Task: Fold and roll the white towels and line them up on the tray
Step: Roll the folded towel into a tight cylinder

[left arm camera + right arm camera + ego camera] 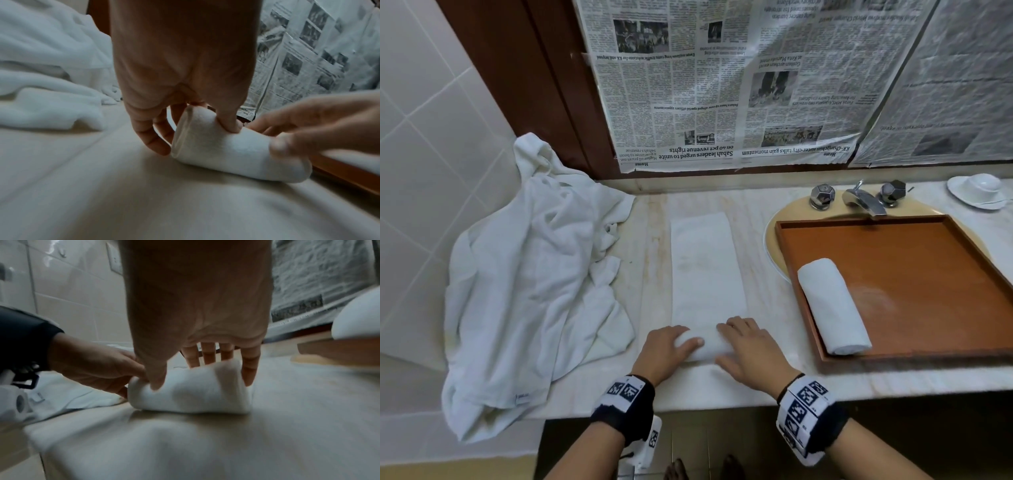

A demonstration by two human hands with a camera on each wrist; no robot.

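A white towel folded into a long strip (705, 267) lies on the marble counter, its near end wound into a short roll (707, 346). My left hand (685, 337) holds the roll's left end, thumb on top and fingers curled behind it (195, 138). The right hand (729, 342) holds the right end, fingers over the far side and thumb in front (202, 369). Seen close, the roll (226, 152) (191, 395) rests on the flat towel. One finished rolled towel (832, 305) lies at the left side of the brown wooden tray (928, 274).
A heap of loose white towels (534, 274) fills the counter's left end against the tiled wall. The tray sits over the sink, below the chrome faucet (863, 200). A white cup and saucer (979, 190) stand at the far right. Newspaper (722, 85) covers the wall behind.
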